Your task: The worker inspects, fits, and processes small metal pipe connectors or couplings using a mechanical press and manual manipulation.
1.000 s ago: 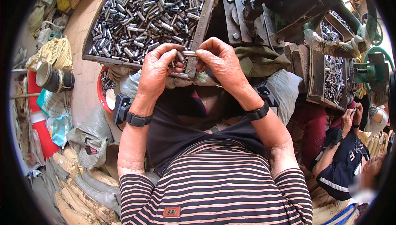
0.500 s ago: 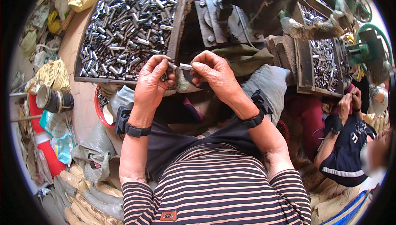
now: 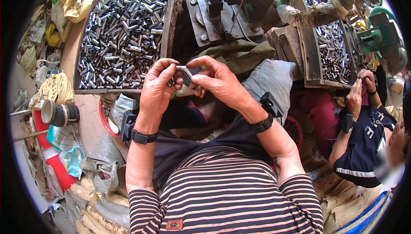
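My left hand [image 3: 159, 86] is closed, with thumb and forefinger pinching a small metal tube [image 3: 181, 67]. More metal shows in its curled lower fingers, too small to tell apart. Facing it, my right hand [image 3: 215, 82] is closed too, its thumb and fingers on a short metal sleeve [image 3: 187, 75] that stands tilted against the tube's end. Fingertips partly cover both pieces. Beyond my left hand lies a wide wooden tray [image 3: 168, 34] heaped with similar short shiny tubes.
A dark metal machine fixture [image 3: 203, 19] with bolted plates stands ahead. Grey cloth [image 3: 272, 84] lies by my right forearm. Farther right, a co-worker [image 3: 364, 144] sits by another parts box [image 3: 311, 58]. Left are a strapped canister [image 3: 64, 113] and a grey sack [image 3: 102, 163].
My hands have come closer together, and the right hand's metal piece now meets the left's at an angle. The view has shifted a little. The co-worker's hands have moved slightly.
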The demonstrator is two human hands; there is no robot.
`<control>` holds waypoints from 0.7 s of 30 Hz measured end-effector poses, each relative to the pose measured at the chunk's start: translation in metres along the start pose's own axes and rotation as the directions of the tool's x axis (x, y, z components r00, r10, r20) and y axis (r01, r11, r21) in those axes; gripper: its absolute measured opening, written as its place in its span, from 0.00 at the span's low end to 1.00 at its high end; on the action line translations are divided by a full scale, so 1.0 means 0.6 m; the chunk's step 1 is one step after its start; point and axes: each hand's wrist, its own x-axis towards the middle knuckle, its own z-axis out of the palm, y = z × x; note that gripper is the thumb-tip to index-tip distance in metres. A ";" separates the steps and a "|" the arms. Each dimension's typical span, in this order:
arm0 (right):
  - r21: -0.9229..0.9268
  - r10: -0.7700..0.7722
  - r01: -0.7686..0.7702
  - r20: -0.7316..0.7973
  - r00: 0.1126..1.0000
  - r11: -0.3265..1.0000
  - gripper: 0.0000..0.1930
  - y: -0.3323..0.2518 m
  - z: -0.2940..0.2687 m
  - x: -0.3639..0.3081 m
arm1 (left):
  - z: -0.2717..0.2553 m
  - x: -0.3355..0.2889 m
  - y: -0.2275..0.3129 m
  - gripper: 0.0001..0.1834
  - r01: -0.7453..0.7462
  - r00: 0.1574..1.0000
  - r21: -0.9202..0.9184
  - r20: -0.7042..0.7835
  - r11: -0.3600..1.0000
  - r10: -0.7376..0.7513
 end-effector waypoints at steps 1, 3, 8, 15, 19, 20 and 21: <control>0.002 -0.001 0.001 -0.003 1.000 1.000 0.14 0.001 -0.001 -0.002 | 0.005 0.000 -0.003 0.06 0.015 1.000 -0.009 0.006 1.000 -0.015; -0.124 -0.010 0.020 0.082 0.997 0.992 0.19 0.000 -0.001 -0.004 | 0.009 0.001 -0.005 0.06 0.030 1.000 -0.015 0.010 0.999 -0.030; 0.088 0.097 -0.090 -0.076 0.992 0.992 0.13 -0.008 -0.017 -0.015 | 0.019 0.001 -0.003 0.07 0.024 1.000 0.027 -0.019 0.999 -0.023; 0.083 -0.123 0.152 -0.279 0.952 0.985 0.08 -0.003 -0.036 -0.009 | 0.035 -0.004 -0.007 0.07 0.051 0.999 0.111 -0.025 0.992 -0.049; 0.065 -0.139 0.167 -0.314 0.939 0.984 0.07 0.003 -0.028 -0.008 | 0.044 -0.004 -0.010 0.06 0.042 0.999 0.118 0.014 0.992 -0.044; 0.070 -0.145 0.175 -0.314 0.938 0.982 0.07 0.004 -0.027 -0.009 | 0.044 -0.003 -0.011 0.06 0.039 0.999 0.115 0.015 0.993 -0.041; 0.072 -0.144 0.175 -0.315 0.938 0.982 0.07 0.004 -0.028 -0.009 | 0.044 -0.001 -0.012 0.06 0.040 0.999 0.116 0.014 0.992 -0.041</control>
